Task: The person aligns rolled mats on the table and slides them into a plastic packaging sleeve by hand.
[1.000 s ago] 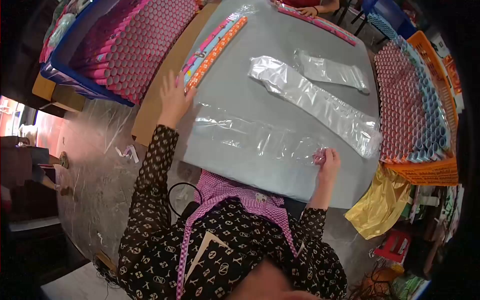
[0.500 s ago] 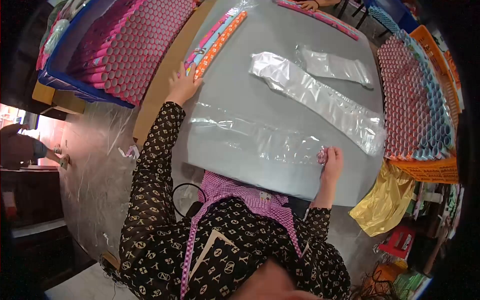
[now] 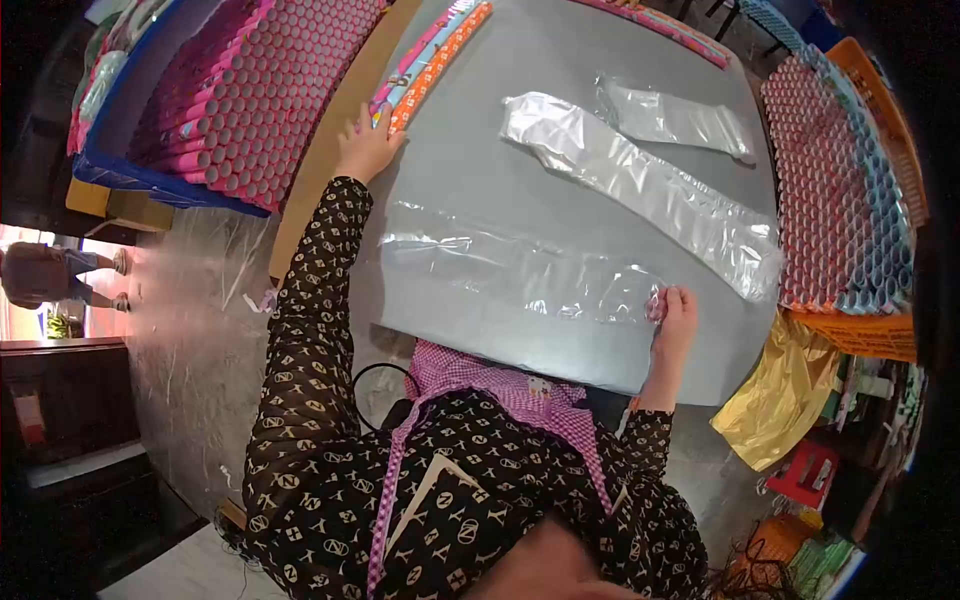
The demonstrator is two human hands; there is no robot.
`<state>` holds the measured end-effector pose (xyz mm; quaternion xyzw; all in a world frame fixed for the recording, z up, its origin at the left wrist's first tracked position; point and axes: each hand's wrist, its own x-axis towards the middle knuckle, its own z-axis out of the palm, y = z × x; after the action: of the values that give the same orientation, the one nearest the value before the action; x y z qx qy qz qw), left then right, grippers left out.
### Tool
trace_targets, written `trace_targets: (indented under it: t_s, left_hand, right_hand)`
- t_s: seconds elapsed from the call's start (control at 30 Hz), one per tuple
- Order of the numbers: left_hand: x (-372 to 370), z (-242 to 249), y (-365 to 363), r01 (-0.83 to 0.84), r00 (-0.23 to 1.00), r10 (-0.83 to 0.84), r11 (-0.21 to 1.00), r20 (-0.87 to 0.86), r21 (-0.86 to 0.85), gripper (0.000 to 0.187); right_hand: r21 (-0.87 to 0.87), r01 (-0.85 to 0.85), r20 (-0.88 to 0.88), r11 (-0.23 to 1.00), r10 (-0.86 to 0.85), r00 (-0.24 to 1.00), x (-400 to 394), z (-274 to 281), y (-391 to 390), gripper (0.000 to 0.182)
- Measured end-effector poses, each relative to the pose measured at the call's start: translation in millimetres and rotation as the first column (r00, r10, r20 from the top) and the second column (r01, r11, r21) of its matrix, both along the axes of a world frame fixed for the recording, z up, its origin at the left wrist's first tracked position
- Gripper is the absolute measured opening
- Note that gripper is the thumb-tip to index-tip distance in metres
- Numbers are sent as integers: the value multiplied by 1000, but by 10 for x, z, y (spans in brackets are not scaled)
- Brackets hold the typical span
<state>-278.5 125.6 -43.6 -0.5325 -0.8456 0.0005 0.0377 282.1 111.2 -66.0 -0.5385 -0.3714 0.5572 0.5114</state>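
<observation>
Right hand (image 3: 679, 315) pinched the crumpled right end of a long clear plastic sleeve (image 3: 520, 276), near on the grey worktop (image 3: 460, 175), apparently steadying it; left hand (image 3: 369, 150) touched slim pink, blue and orange rolls (image 3: 440, 65), far left, grip unclear.

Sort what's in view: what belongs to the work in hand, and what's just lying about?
In the work:
- patterned rolls, left hand at their near ends
- clear plastic sleeve, right hand at one end
- probably the long shiny sleeve

Seemingly lying about:
- gold sheet
- red plastic piece
</observation>
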Motion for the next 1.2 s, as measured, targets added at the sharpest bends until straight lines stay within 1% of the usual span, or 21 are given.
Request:
trace_targets:
  t_s: [0.17,0.23,0.3,0.37,0.43,0.5,0.53,0.57,0.6,0.63,0.7,0.73,0.8,0.83,0.9,0.97,1.03,1.07,1.1,1.17,1.2]
  left_hand:
    - [-41,75,37,8,999,-7,1000,36,-6,71]
    - [14,152,-6,50,999,-49,985,-13,164,75]
    - [72,220,-82,50,998,-53,987,15,151,75]
    - [99,196,-253,144,989,-144,954,-19,262,72]
    - [248,300,-525,180,980,-193,959,38,219,70]
    - [325,242,-815,220,967,-241,955,87,200,69]
    - [322,170,-966,234,956,-269,940,118,248,68]
    - [341,103,-1132,242,944,-295,924,147,297,67]
    - [406,63,-1305,231,957,-266,942,120,244,66]
    - [461,16,-1465,218,967,-239,956,88,195,65]
    - [396,-192,-1703,235,971,-238,959,-4,158,64]
    - [433,-204,-1767,255,966,-259,954,8,160,64]
    - [485,-229,-1889,98,995,-99,993,16,61,64]
    - [481,-242,-1913,113,993,-114,992,24,63,64]
    - [444,-260,-1932,36,999,-38,997,36,74,65]
    - [402,-283,-1932,42,999,-43,996,14,78,65]
    - [453,-144,-1868,15,999,-11,995,-33,103,68]
    - [506,-98,-1828,83,983,-48,977,-175,194,58]
    - [573,3,-1765,83,983,-48,977,-177,196,58]
    - [704,215,-1627,137,982,-175,918,70,373,39]
    - [901,337,-1554,131,984,-167,918,66,373,39]
  right_hand:
    - [-12,2,49,1000,-1,999,25,-6,17,11]
    - [-20,17,51,1000,-16,999,-8,30,24,11]
    - [-49,45,32,998,-44,999,-24,69,5,15]
    - [32,98,191,995,-103,976,-50,52,14,20]
    - [3,29,133,1000,-29,991,18,53,32,25]
    - [-63,-17,53,998,21,998,73,58,43,26]
    - [-83,9,65,997,-4,998,84,63,49,26]
    - [-112,4,33,994,-1,999,86,73,41,24]
    - [-133,-2,0,991,2,1000,84,92,47,23]
    - [-137,22,13,990,-21,1000,72,119,50,23]
    - [-139,4,195,990,23,981,47,177,31,21]
    - [-140,28,206,990,2,978,51,206,22,21]
    - [-90,-23,305,996,49,951,41,250,-5,22]
    - [-89,-7,313,996,35,949,36,250,-14,22]
    - [-75,16,279,997,6,960,19,251,-34,23]
    - [-98,22,247,995,3,969,16,298,-44,21]
    - [-136,-18,134,991,36,990,-5,306,-50,22]
    - [-122,-11,139,993,28,990,-33,321,-80,23]
    - [-120,-10,138,993,27,990,-70,326,-99,23]
    - [-124,-48,106,991,61,992,-164,326,-113,24]
    - [-123,-57,103,991,70,992,-247,350,-127,24]
